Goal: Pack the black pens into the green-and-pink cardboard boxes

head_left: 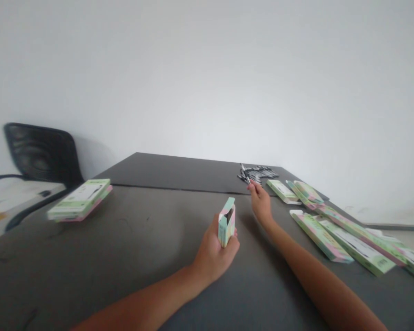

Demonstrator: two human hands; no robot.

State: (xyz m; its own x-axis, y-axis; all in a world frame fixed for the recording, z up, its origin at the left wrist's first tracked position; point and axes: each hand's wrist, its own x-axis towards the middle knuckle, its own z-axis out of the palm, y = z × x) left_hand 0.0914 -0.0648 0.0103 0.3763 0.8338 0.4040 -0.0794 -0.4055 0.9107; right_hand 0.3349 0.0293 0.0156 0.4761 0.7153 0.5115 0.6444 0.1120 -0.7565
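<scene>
My left hand (216, 250) is wrapped around a small pastel cardboard pen box (227, 225), held upright with its top flap raised and its open end facing up. Something dark shows inside the opening, too small to make out. Farther forward and to the right, my right hand (260, 200) pinches a slim black-and-clear pen (245, 174) near its lower end. Just beyond that hand lies a loose pile of similar pens (262, 173) on the dark table (124, 257).
Two or so stacked boxes (81, 200) lie at the table's left edge. Along the right side are several green and pink boxes (320, 236), some overlapping, and a shorter box (283, 191). A black mesh chair (43, 154) stands at the left. A white wall (207, 78) rises behind.
</scene>
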